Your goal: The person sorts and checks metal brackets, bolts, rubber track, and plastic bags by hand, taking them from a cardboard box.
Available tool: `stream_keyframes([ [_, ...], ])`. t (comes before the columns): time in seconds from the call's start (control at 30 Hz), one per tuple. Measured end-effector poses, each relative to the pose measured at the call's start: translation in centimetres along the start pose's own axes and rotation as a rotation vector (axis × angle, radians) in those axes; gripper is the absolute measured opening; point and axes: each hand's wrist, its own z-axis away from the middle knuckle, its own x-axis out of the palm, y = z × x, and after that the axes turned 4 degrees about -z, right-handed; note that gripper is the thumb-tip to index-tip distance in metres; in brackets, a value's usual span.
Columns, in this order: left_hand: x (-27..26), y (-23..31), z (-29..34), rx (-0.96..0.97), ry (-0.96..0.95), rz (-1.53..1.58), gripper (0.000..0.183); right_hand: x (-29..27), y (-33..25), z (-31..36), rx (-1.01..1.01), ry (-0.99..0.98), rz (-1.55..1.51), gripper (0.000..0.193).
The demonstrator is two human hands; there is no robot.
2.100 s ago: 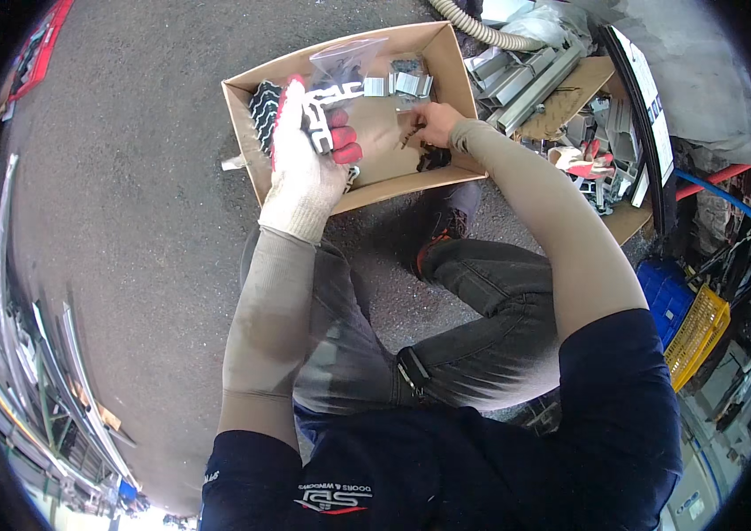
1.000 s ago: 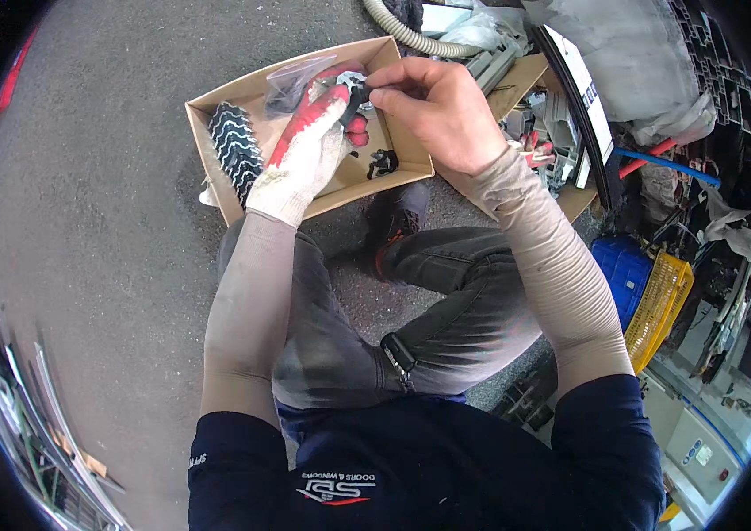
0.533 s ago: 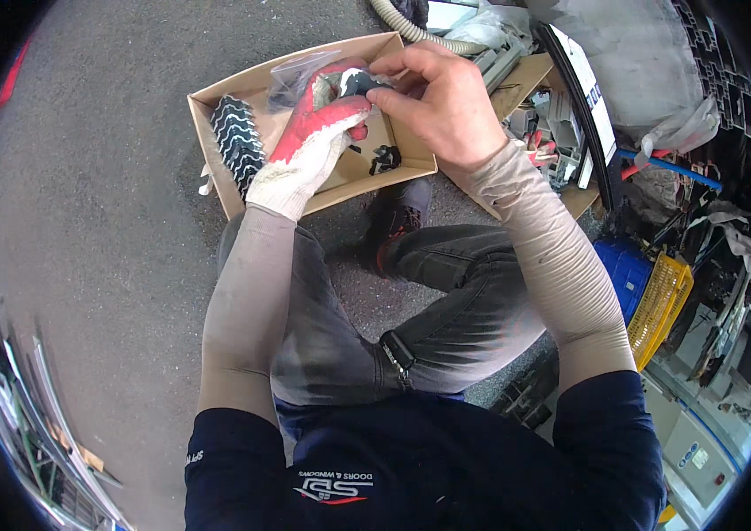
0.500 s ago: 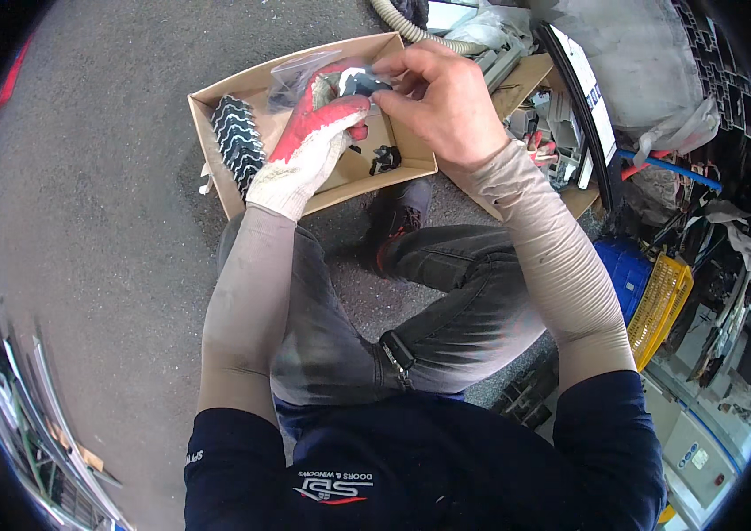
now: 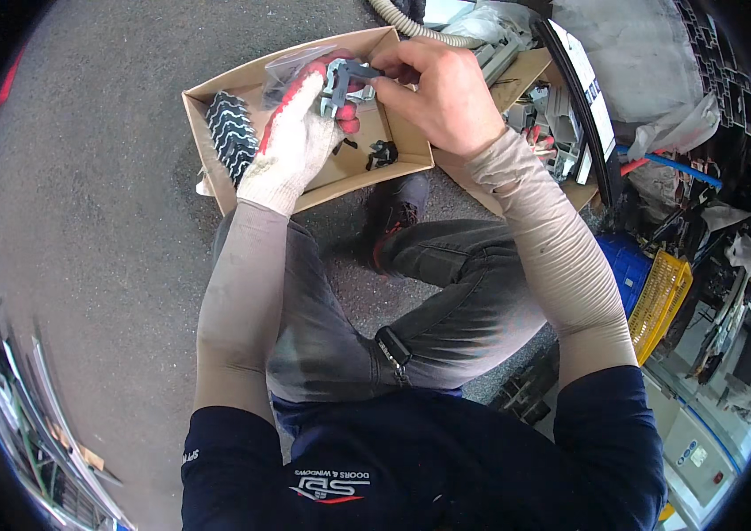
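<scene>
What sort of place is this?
Probably a metalworking shop or its yard: metal profiles lie at upper right, with a yellow crate below, and a cardboard box holds small parts.

Red-and-white-knit-gloved left hand (image 5: 296,137) is half-curled, and the bare right hand (image 5: 453,99) is tucked in close, thumb and index pinched. Left beige-sleeved forearm (image 5: 243,283) points pretty much straight ahead; right beige-sleeved forearm (image 5: 561,248) kinda angles inward.

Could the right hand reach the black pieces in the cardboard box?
Probably yes: the black pieces lie uncovered near the right hand, though it pinches a dark grey part at the gloved left hand.
</scene>
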Motion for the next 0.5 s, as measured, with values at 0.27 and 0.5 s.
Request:
stream_keyframes([
  [0.27,-0.43,-0.48,-0.36,0.024,0.019,-0.053,0.037,0.21,0.13,0.07,0.007,-0.019,0.055,0.021],
  [0.5,-0.12,-0.54,-0.26,0.021,0.039,-0.065,0.038,0.38,0.12,0.05,-0.006,-0.017,0.083,0.02],
])
